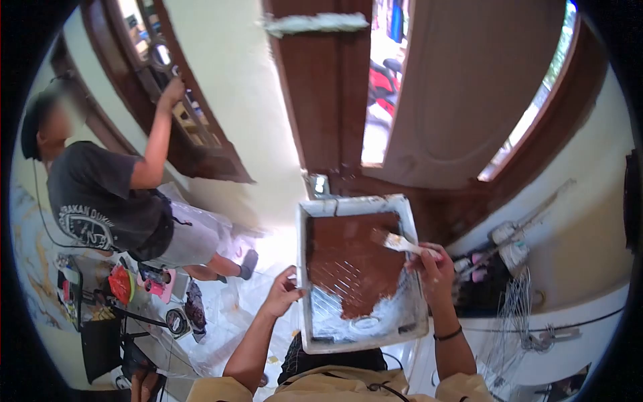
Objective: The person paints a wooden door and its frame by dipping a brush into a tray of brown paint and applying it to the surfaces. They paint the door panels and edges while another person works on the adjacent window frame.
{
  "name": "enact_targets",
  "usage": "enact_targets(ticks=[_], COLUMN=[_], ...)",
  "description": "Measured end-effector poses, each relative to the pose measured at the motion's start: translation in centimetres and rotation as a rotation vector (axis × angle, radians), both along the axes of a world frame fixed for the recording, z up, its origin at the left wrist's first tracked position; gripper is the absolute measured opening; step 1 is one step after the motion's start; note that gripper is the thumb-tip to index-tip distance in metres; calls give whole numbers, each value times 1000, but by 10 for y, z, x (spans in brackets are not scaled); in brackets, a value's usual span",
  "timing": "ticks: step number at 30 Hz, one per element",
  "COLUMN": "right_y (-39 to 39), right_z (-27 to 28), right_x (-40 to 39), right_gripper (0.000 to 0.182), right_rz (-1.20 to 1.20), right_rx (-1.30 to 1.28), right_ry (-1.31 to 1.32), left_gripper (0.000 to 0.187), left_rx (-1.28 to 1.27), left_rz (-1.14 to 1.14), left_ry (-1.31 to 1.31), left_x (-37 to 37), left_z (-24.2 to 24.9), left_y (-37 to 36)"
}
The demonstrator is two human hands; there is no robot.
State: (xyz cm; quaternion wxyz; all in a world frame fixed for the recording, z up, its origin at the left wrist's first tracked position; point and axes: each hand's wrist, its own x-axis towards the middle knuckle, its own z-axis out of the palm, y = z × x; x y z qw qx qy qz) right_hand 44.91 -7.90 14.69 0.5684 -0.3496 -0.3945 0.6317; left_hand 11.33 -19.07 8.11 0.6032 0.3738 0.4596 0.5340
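In front of my body is a white paint tray (303, 268) with brown paint (355, 251) spread over most of its ribbed bottom. My left hand (284, 295) grips the tray's left wall, thumb over the edge. Between the fingers of my right hand (434, 262), close to the tray's right rim, is a paintbrush (402, 244) with a pale handle. Its brown-coated bristles point left over the paint. Bare white streaks show at the tray's near end.
A person (114, 194) stands at left, one arm raised to a brown window frame (207, 151). Ahead are a brown door (462, 87) and door frame (328, 100). Tools and containers crowd the floor at left; loose wires (519, 308) hang at right.
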Motion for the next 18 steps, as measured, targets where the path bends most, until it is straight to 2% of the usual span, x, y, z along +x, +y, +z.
enact_targets(ticks=[7, 11, 18], right_y=[-20, -36, -54], right_z=[12, 4, -5], right_x=[4, 3, 9], right_gripper=[25, 26, 27], right_rz=[-116, -161, -197], right_rx=[76, 66, 19], right_ry=[-89, -54, 102], left_gripper=[35, 34, 31], left_rx=[50, 47, 73], left_rz=[-74, -110, -162], left_ry=[23, 44, 93], left_x=[1, -6, -7], left_z=[16, 3, 10], left_y=[14, 17, 24])
